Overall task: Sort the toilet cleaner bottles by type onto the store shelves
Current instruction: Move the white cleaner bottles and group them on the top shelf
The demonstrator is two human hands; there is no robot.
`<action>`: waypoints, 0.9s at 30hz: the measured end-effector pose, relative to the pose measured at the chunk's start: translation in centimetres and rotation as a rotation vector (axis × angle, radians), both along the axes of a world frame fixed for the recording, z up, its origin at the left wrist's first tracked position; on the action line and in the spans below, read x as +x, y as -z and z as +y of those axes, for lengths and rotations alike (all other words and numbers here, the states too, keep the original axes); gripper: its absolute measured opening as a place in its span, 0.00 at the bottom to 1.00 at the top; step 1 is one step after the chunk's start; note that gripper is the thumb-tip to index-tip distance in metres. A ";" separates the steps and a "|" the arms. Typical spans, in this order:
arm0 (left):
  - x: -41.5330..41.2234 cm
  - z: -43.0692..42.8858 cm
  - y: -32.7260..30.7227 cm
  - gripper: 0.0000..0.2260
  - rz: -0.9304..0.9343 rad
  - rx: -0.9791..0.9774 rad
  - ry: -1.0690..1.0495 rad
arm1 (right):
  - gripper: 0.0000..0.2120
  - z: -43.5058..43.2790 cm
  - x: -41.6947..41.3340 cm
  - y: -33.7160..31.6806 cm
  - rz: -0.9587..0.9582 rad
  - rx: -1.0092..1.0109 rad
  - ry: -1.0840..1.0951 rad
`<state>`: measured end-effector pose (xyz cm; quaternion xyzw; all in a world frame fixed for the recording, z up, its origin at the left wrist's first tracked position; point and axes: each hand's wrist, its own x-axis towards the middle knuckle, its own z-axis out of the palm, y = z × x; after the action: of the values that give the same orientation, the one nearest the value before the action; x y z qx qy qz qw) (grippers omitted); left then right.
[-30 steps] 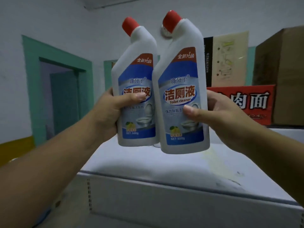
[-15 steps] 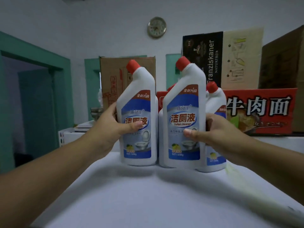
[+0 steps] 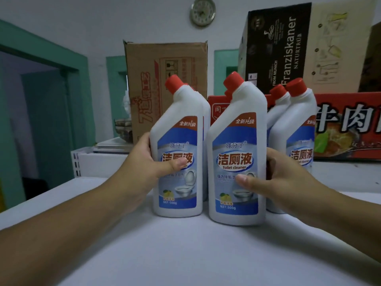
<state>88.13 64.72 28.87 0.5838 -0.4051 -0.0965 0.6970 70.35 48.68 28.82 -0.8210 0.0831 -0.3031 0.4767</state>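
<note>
Two white toilet cleaner bottles with red caps and blue labels stand upright on the white shelf top [image 3: 185, 254]. My left hand [image 3: 142, 168] grips the left bottle [image 3: 177, 153] from its left side, thumb across the label. My right hand [image 3: 280, 182] grips the right bottle [image 3: 237, 157] from its right side, thumb on the label. Behind them stand more bottles of the same kind: one hidden mostly behind the left bottle, and two at the right [image 3: 296, 129], partly covered by my right hand.
A brown carton [image 3: 165, 79] stands behind on the left. A red noodle box [image 3: 350, 126] lies at the back right, with a black-and-tan Franziskaner carton [image 3: 288, 48] on top. A clock [image 3: 203, 12] hangs on the wall. A green door frame is at far left.
Both bottles came down from being held up in the air and now rest on the shelf top in front of the other bottles. Both hands still hold them.
</note>
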 end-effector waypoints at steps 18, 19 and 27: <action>-1.2 -0.4 1.5 0.41 -0.020 0.044 0.004 | 0.56 1.5 -1.5 -1.1 0.222 -0.557 0.383; -1.3 -0.5 1.6 0.40 -0.023 0.039 0.005 | 0.57 1.6 -1.5 -1.2 0.261 -0.598 0.410; -1.1 -0.6 1.7 0.38 -0.060 0.047 0.010 | 0.55 1.7 -2.0 -1.4 0.364 -0.957 0.605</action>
<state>87.06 64.15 27.12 0.6006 -0.4264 -0.0918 0.6701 68.38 50.37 30.18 -0.9232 0.2480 -0.2837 -0.0756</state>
